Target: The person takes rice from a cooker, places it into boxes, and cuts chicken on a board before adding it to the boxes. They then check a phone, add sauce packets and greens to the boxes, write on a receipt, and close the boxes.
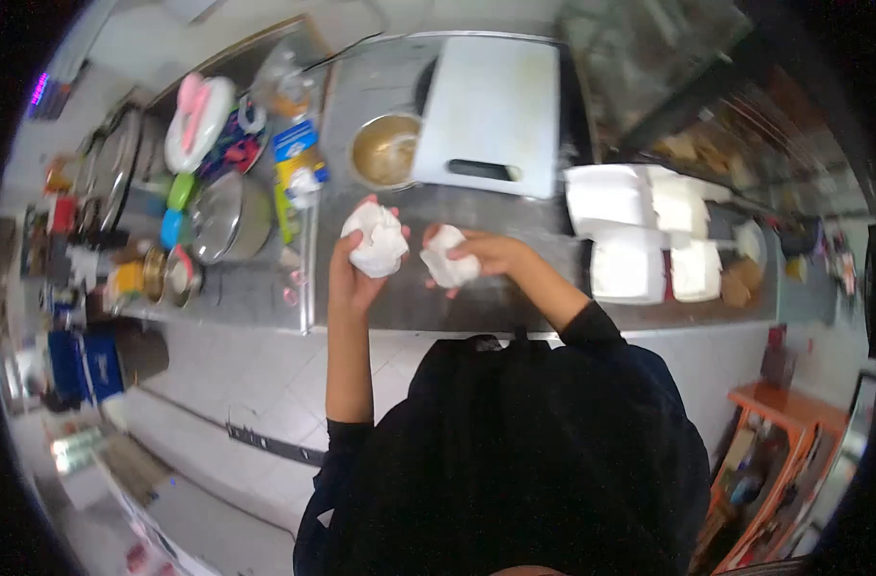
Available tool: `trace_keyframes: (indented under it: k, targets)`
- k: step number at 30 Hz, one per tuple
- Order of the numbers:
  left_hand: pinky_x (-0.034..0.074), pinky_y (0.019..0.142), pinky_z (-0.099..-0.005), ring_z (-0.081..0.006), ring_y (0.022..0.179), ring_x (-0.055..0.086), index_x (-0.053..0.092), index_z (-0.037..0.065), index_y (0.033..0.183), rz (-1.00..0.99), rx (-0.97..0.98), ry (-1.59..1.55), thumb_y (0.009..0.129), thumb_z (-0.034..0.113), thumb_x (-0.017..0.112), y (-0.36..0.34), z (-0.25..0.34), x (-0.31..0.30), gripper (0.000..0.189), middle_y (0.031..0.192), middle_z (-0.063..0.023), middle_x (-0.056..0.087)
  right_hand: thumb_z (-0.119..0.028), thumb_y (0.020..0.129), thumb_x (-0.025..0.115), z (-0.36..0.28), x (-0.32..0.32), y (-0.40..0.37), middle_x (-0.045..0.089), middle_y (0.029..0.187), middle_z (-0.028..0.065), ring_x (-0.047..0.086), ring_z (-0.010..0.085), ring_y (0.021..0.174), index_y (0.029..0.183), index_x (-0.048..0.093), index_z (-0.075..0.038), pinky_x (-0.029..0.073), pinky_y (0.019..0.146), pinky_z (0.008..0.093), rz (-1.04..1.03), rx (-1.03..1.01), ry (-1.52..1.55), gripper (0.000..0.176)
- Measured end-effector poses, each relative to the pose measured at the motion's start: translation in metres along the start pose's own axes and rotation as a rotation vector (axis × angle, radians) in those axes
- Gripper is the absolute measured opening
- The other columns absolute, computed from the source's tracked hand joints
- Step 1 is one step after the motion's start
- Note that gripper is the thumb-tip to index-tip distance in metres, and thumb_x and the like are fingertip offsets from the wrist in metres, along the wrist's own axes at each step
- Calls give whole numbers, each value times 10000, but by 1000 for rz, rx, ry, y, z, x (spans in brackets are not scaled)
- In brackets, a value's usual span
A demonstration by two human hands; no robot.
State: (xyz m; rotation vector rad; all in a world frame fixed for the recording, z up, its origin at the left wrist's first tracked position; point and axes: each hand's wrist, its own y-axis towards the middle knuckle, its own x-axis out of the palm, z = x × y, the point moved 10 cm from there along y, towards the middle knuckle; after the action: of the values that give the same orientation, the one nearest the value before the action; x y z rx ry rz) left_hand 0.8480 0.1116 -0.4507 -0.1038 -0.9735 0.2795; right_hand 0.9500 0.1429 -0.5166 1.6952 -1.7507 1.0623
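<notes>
My left hand [350, 280] is closed around a soft, rounded white lump [378, 252] with an uneven, folded surface. My right hand [488, 252] grips a smaller white lump [448, 261], its fingers wrapped about the sides. Both lumps are held above the dark counter near its front edge, a short gap apart. They look like dough or wadded paper; which one cannot be made out. Just beyond the hands stands a metal bowl [384, 152], partly beneath a white cutting board [491, 110].
Open white foam boxes [627, 271] stand on the right of the counter. To the left are a metal pot [229, 219], a yellow and blue packet [299, 158] and a pink-handled item on a white lid [198, 125]. An orange shelf [793, 422] is at lower right.
</notes>
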Motion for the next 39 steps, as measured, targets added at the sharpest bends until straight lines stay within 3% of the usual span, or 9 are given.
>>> trace_keyframes:
  k: [6,8,10,12,20,24,27,34,39]
  targets:
    - [493,817,-334,-243,1030,546,495,141,1220,-527,-114,1023,716,219,738,100,-110,187,565,1155,-130,517,-223,700,757,-125,40,-233,476,1246,146,534,295,1108,966,543,-88,452,874,395,30,-524,-560,367]
    - [462,847,-336,-236,1055,511,533,141,1179,-880,235,1408,682,236,767,129,-169,234,557,1112,-111,517,-226,657,768,-156,15,-300,463,1300,157,483,271,1164,920,560,-97,351,954,363,408,-379,-1121,359]
    - [417,897,-349,-263,1061,493,542,153,1153,-923,66,1611,670,274,756,145,-226,248,542,1040,-109,504,-158,634,750,-159,-26,-340,463,1304,180,460,302,1174,924,556,-70,364,970,382,561,-193,-1467,360]
    - [400,914,-357,-285,1043,500,546,160,1141,-991,112,1792,666,295,748,167,-278,242,534,1014,-114,498,-194,643,765,-128,-73,-356,506,1205,177,448,323,1179,931,555,-70,362,977,375,530,59,-1393,378]
    - [379,947,-358,-267,1087,497,531,134,1156,-844,-393,1508,725,213,682,208,-336,194,463,1145,-120,544,-282,600,757,-96,-65,-389,471,1147,156,517,367,1022,1055,567,-143,454,831,433,627,-81,-1686,512]
    - [424,895,-415,-323,1072,474,549,156,1073,-947,-138,2259,569,222,781,198,-343,164,559,1091,-106,518,-286,607,765,-74,-58,-391,419,1269,176,489,407,1101,1114,536,-153,455,858,475,506,-40,-1766,571]
    - [440,865,-430,-344,1055,466,562,180,1032,-1026,-21,2247,519,223,793,196,-358,138,564,1063,-101,507,-249,611,758,-66,-49,-392,398,1322,184,473,385,1153,1007,551,-123,402,955,440,404,-67,-1749,464]
    - [448,872,-419,-317,1055,489,622,176,970,-1269,-275,2274,518,188,755,164,-390,103,472,1090,-113,508,-139,628,766,-183,-42,-436,549,1020,68,531,235,986,980,556,-97,416,891,352,156,-521,-1312,412]
    - [397,944,-412,-308,1089,474,614,171,964,-1275,-48,2345,562,99,720,145,-390,124,423,1142,-102,497,-244,638,755,-194,-182,-436,577,1048,104,547,238,996,1046,554,-85,436,833,353,265,157,-1512,482]
